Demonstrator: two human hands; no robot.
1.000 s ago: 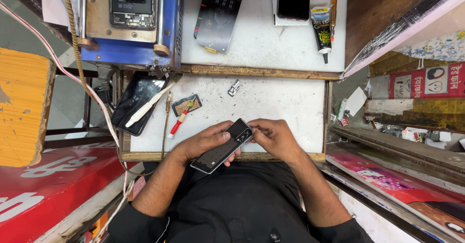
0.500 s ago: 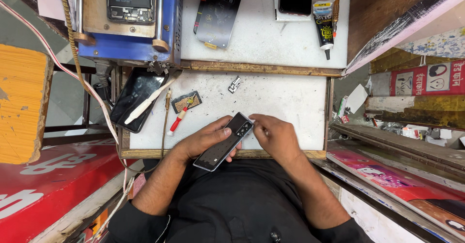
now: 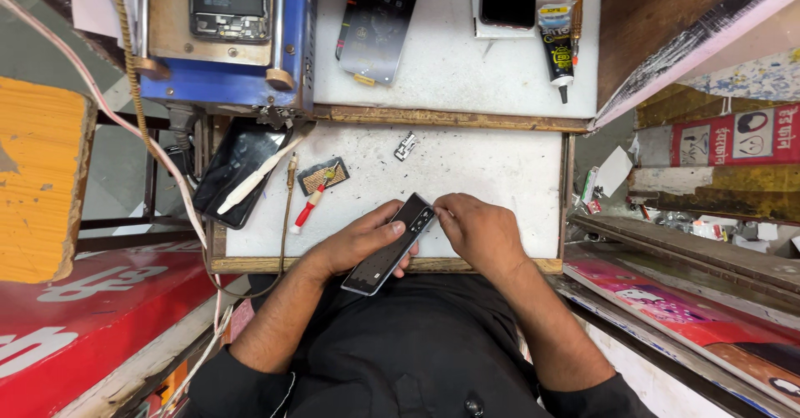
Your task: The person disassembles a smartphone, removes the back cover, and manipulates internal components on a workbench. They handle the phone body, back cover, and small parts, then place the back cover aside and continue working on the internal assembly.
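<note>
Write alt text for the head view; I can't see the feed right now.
Seen from above, a person's left hand holds a dark phone at the near edge of a white workbench, while the right hand works its top end. A red-handled tool lies to the left, a glue tube farther back.

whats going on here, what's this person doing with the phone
A person in a dark shirt sits at a small white workbench, holding a dark phone over its front edge. The left hand cradles the phone from beneath, while the right hand pinches at its upper end near the camera corner. On the bench lie a red-handled tool, a small metal part and another dark phone at the left edge. A glue tube rests on the upper shelf.
</note>
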